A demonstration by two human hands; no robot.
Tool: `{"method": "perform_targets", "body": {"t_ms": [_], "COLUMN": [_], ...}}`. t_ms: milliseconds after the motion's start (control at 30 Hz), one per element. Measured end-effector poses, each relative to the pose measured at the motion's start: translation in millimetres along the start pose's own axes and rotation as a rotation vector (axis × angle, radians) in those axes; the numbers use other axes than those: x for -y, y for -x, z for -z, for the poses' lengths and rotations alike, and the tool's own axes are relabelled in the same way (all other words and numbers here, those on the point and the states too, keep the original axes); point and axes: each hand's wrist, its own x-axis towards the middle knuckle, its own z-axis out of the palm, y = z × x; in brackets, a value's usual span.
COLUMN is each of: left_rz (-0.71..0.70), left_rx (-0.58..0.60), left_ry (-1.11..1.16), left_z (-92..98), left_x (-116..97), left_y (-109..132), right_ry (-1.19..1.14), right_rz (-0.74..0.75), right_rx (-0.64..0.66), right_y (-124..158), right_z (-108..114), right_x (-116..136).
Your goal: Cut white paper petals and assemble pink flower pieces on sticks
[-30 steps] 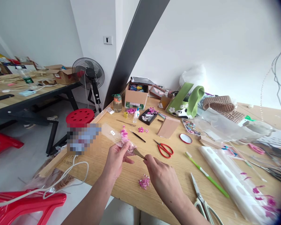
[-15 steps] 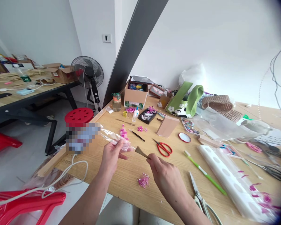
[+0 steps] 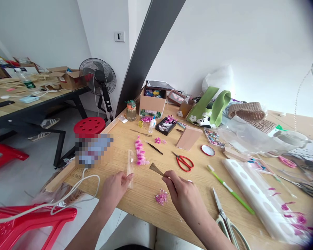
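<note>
My left hand (image 3: 116, 189) pinches a narrow clear plastic bag (image 3: 130, 163) by its near end, low over the table's left part. In my right hand (image 3: 183, 192) is a slim olive-brown tool (image 3: 155, 169) with a flared flat tip pointing left; its exact kind is unclear. A strip of pink and white fringed flowers (image 3: 140, 152) lies just beyond the bag. Between my hands, close to the front edge, rests a shiny pink cluster (image 3: 161, 197). Farther back are a thin black tool (image 3: 155, 148), red-handled scissors (image 3: 184, 163) and a small pink flower (image 3: 158, 140).
Large pale-handled scissors (image 3: 223, 222) and a green toothbrush (image 3: 232, 191) lie to the right, beside a long white packaged roll (image 3: 261, 199). A glue bottle (image 3: 152, 125), black tray (image 3: 165, 128) and cardboard box (image 3: 152, 105) stand behind. A white cable (image 3: 78, 184) hangs at left.
The plastic bag has swung from sideways to pointing away from me, and my left hand has moved left and nearer. The pink flower strip now shows fully. My right hand stays nearly still.
</note>
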Motion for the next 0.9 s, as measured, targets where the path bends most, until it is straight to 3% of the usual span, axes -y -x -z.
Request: {"method": "perform_targets", "body": {"t_ms": [67, 133, 200, 267, 333, 500, 900], "left_rz": [-0.068, -0.127, -0.126, -0.009, 0.091, 0.185, 0.241], "left_rx": [-0.15, -0.18, -0.029, 0.227, 0.351, 0.379, 0.529], "left_ry": [-0.095, -0.032, 0.201, 0.502, 0.723, 0.923, 0.893], "left_z": [11.3, 17.4, 15.7, 6.9, -4.8, -21.0, -8.7], "left_x": [-5.8, -15.9, -30.2, -45.9, -59.3, -69.1, -66.7], "left_y": [3.6, 7.6, 11.1, 13.0, 12.7, 7.6, 4.8], "right_ry": [0.108, 0.184, 0.225, 0.243, 0.24, 0.196, 0.134], "right_rz": [0.061, 0.121, 0.175, 0.217, 0.256, 0.294, 0.296], "right_rx": [-0.053, -0.108, -0.145, -0.159, -0.159, -0.168, -0.169], "right_y": [0.9, 2.2, 3.8, 5.5, 7.5, 12.5, 19.0], "right_z": [-1.8, -3.8, -6.1, -8.4, -10.3, -11.3, -11.1], "right_x": [3.4, 7.8, 13.5, 19.8, 25.2, 28.8, 18.0]}}
